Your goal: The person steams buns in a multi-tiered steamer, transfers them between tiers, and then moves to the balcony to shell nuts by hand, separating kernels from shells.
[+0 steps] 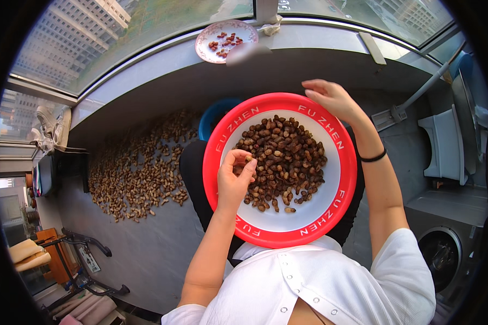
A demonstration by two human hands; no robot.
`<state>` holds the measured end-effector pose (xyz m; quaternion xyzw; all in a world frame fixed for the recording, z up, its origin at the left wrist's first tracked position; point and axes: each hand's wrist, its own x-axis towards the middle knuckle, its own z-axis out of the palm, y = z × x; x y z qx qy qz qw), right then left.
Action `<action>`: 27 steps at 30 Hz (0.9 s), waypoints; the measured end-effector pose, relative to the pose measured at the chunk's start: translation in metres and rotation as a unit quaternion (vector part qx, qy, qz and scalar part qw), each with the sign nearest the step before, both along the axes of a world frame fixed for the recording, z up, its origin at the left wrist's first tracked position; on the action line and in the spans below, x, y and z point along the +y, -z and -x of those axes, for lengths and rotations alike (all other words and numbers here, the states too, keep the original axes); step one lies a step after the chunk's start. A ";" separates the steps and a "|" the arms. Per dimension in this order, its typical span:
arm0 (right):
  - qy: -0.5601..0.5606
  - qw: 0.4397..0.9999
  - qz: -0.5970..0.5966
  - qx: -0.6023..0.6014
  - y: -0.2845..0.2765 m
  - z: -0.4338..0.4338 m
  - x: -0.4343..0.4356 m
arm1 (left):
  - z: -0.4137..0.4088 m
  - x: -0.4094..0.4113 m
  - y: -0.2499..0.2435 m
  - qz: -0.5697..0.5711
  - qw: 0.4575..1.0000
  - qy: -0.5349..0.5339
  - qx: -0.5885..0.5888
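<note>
A red-rimmed basin with a white inside (pixel 333 178) rests on my lap, with many brown unshelled peanuts (pixel 284 150) heaped in it. Over the basin's left part, my left hand (pixel 236 174) pinches one peanut (pixel 249 159) between thumb and fingertips. My right hand (pixel 333 98) is raised near the basin's upper right rim, fingers bent and partly spread; nothing shows in it, though its palm side is partly hidden. On the window sill ahead stands a patterned plate (pixel 205 42) with reddish peanut kernels (pixel 227 42).
Many unshelled peanuts (pixel 142 178) lie spread on the grey floor at left. A blue basin (pixel 205 124) sits partly hidden behind the red one. At right are a long-handled floor tool (pixel 398 113), a white plastic stool (pixel 445 146) and a front-loading washing machine (pixel 439 254). Shoes (pixel 55 128) hang at left.
</note>
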<state>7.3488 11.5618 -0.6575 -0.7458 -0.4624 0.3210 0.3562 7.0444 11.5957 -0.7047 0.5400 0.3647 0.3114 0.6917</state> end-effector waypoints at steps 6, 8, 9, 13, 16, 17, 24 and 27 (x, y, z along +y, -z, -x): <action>0.043 0.932 -0.004 0.360 0.012 0.007 -0.062 | -0.008 0.013 -0.021 -0.057 0.996 0.016 -0.060; 0.032 0.884 -0.035 0.465 0.016 0.000 -0.066 | -0.019 0.032 -0.042 -0.113 0.993 0.001 0.020; 0.018 0.856 -0.047 0.514 0.019 -0.006 -0.068 | -0.027 0.044 -0.045 -0.128 0.991 0.020 0.021; 0.050 0.758 -0.084 0.645 0.001 0.007 -0.050 | -0.070 0.060 -0.064 -0.248 0.959 0.115 0.079; 0.104 0.784 -0.090 0.605 -0.014 0.013 -0.029 | -0.126 0.059 -0.084 -0.595 0.796 0.073 0.089; 0.143 0.795 -0.086 0.583 -0.030 0.019 -0.024 | -0.140 0.059 -0.093 -0.651 0.749 0.063 0.107; 0.157 0.769 -0.151 0.601 -0.069 0.062 0.008 | -0.142 0.088 -0.100 -0.508 0.831 0.189 0.125; 0.142 0.775 -0.236 0.569 -0.077 0.084 0.025 | -0.129 0.099 -0.089 -0.396 0.912 0.108 0.022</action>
